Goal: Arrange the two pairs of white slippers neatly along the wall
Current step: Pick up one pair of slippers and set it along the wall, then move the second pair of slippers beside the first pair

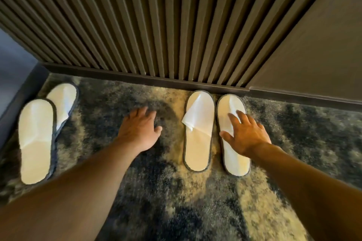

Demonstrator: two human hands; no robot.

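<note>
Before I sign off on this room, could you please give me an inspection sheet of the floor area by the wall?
Surface: mottled dark and tan carpet, shaggy.
Job's things: right pair side by side, toes at the baseboard, one upper flap folded back; left pair apart from it, one slipper overlapping the other, angled.
Clutter: nothing seen.
Hands: left hand open, over bare carpet between the pairs, holding nothing; right hand open, fingers spread on the rightmost slipper.
Cables: nothing seen.
Surroundings: ribbed wood wall panel, plain dark panel to its right.
</note>
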